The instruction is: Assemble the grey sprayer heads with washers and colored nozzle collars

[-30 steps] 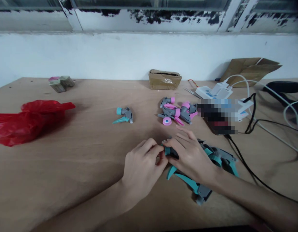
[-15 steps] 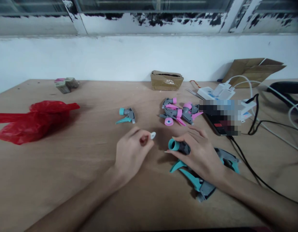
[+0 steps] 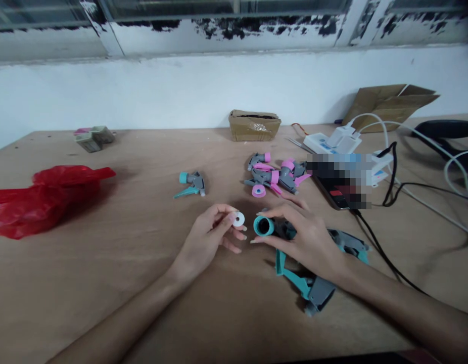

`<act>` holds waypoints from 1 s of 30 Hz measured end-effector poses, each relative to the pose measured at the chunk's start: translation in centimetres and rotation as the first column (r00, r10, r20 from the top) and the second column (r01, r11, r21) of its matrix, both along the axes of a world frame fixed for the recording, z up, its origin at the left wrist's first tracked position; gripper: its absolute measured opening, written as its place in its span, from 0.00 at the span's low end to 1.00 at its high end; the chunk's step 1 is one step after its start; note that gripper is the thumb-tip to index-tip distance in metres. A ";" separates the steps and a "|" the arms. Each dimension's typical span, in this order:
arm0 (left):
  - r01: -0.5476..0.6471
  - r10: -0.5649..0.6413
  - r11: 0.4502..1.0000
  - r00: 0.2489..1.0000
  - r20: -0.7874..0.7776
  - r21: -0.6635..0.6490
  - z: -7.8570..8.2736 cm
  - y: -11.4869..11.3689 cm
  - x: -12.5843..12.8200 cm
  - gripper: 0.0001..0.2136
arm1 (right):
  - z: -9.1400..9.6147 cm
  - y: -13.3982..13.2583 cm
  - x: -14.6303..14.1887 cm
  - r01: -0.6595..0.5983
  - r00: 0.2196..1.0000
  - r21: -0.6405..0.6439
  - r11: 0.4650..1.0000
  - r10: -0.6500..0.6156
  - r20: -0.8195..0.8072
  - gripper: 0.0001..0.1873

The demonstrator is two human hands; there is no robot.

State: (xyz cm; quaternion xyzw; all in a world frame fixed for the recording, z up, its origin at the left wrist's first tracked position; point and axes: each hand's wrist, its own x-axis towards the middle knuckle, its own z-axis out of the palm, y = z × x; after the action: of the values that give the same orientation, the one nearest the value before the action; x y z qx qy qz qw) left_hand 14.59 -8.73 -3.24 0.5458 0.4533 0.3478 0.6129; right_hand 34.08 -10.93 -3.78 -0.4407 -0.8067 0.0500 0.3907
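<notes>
1. Between the thumb and fingers of the left grip (image 3: 205, 235), a white disc (image 3: 241, 221) is pinched; a hole is seen at its middle.
2. Just beside it, a teal-collared spray head (image 3: 270, 226) is grasped by the right grip (image 3: 310, 237), thumb and fingers being set about its sides.
3. Change noted: both grips met at the collar one second ago; they are now apart, with the disc turned flatter toward the camera than half a second ago.
4. Significance (judged): disc and spray head are being handled as two separate pieces. The collar's mouth is exposed, dark inside, with no white showing.
5. Under and beside the right grip, more teal-and-gray heads (image 3: 322, 294) are partly hidden; their count could not be established.
6. Beyond the left grip, a lone teal head (image 3: 197, 183) is laid on the surface (image 3: 143, 227); beyond the right grip, pink-and-gray heads (image 3: 262, 177) are clustered.
</notes>
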 end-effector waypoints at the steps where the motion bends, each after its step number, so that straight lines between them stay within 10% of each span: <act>1: 0.003 -0.003 1.000 1.000 -0.005 0.005 0.0 0.0 -0.1 0.08 | 0.0 0.0 0.0 -0.001 1.000 -0.007 1.000 0.001 -0.003 0.14; 8: 0.143 -0.140 0.989 0.988 -0.066 0.046 1.1 -0.4 -0.1 0.10 | 0.1 0.2 0.2 0.014 1.000 -0.071 0.997 -0.016 -0.024 0.13; 30: 0.036 0.067 0.893 0.975 -0.212 0.449 0.8 -2.1 0.3 0.06 | 0.0 0.1 -0.2 -0.202 0.979 -0.110 0.973 0.198 -0.047 0.15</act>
State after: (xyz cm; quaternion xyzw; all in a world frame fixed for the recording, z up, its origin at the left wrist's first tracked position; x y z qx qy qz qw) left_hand 14.88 -10.79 -2.43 0.7045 0.4305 0.3849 0.4125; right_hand 33.92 -10.79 -3.80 -0.3778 -0.8357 0.1432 0.3720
